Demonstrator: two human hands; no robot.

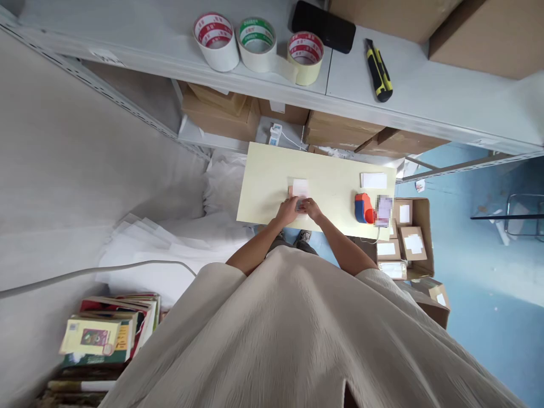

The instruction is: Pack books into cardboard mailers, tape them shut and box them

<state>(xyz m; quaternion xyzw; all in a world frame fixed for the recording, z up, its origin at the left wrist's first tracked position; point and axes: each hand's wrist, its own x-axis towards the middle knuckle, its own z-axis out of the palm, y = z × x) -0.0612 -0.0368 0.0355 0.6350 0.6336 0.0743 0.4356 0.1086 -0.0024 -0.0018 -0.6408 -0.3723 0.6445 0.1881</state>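
Both hands meet near the front edge of the pale yellow table. My left hand has its fingers curled in at the left side of a small grey-blue object, whose kind is too small to tell. From the right, my right hand pinches in at the same object, its fingertips close to the left ones. Just beyond the fingers lies a whitish, pinkish sheet or pouch, with a small brown piece showing at its left. The fingers partly cover what they hold.
On the table's right are an orange and blue tape dispenser, white labels and a blurred-out phone-like thing. A shelf above bears tape rolls and a cutter. Boxes stand right, books left.
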